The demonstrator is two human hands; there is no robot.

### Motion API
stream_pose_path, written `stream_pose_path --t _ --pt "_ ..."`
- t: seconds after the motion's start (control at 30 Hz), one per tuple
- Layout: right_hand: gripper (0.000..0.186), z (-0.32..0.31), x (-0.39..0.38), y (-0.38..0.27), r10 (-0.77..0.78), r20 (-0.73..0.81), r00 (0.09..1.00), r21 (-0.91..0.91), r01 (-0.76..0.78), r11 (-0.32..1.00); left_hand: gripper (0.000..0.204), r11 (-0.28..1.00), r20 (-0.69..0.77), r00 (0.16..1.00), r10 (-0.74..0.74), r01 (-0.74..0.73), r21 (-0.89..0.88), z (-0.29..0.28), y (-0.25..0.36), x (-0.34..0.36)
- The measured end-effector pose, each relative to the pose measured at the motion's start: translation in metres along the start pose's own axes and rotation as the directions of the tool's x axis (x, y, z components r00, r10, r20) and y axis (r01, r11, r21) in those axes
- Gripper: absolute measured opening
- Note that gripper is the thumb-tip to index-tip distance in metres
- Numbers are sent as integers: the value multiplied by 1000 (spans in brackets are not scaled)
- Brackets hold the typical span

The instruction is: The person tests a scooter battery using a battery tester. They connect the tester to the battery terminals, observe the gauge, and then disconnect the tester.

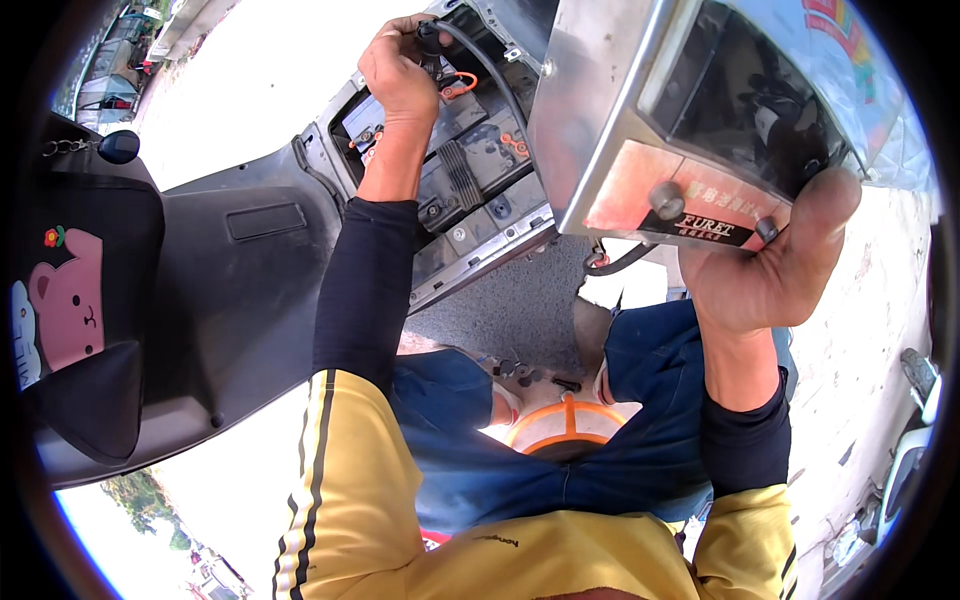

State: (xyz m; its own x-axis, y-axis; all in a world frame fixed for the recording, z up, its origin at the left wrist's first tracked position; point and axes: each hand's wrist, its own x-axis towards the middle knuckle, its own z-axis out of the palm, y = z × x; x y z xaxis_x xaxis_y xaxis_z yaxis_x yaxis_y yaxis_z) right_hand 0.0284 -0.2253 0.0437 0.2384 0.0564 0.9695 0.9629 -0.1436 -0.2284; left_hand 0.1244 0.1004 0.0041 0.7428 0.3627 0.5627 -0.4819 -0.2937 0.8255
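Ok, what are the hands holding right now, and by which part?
Left hand: the black cable, by its thick end. Right hand: the metal box, by its lower right corner.

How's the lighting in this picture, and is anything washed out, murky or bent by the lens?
Head view: harsh daylight, with the ground blown out nearly white; head view: the metal box has a dark window too murky to read clearly; head view: the batteries keep visible detail; head view: fisheye distortion, with dark curved borders at both sides.
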Motion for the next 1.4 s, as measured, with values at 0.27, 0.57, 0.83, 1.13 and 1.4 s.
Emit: stream_pose_path --t 0.27,0.57,0.83,1.13,1.4 --pt "70 0 9 -8 134 13 991 3 -134 991 35 917 17 952 306 -300 265 18 2 -9" --pt "51 1 8 7 154 -69 986 147 -143 979 38 974 181 960 213 -223 36 -6 -14 3" --pt "38 4 9 12 364 -98 926 624 -228 748 37 992 207 971 -122 124 1 -10 -1 -5" --pt "38 4 17 11 257 -159 953 207 -222 953 31 983 13 1000 10 -12 185 -7 61 -21" --pt "29 10 39 -3 644 1 765 783 -401 476 32 958 -23 958 -285 286 16 16 123 -224"
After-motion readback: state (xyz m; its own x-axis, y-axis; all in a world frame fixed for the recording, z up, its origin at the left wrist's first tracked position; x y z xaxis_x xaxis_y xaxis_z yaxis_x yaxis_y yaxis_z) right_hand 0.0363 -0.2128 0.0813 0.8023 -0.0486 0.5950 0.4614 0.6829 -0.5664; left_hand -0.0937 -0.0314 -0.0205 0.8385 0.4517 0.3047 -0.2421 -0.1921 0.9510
